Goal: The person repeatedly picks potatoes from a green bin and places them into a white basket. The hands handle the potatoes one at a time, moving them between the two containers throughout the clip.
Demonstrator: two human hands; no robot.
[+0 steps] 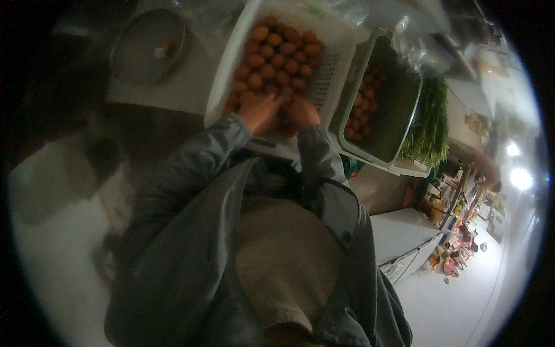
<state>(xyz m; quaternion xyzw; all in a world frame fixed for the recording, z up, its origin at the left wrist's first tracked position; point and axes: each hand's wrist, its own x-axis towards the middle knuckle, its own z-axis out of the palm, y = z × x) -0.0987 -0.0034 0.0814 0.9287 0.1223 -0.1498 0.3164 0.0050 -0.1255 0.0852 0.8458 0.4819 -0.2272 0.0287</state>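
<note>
Many brown eggs (277, 56) lie heaped in a white plastic basket (331, 71) with slotted walls. Both my hands reach into its near end. My left hand (260, 110) and my right hand (303, 113) are close together over the eggs, touching or just above them. Their fingers are blurred and dim, so whether either one holds an egg does not show. Which forearm belongs to which side is plain from the sleeves: the left one enters from the left, the right one from below.
A green-rimmed bin (416, 117) right of the basket holds more brown eggs (362, 106). Beyond it lies a bunch of green leafy stalks (427, 126). On the left stands a round shallow pan (125, 73) with a small object inside. Clear plastic film (407, 41) lies at the top.
</note>
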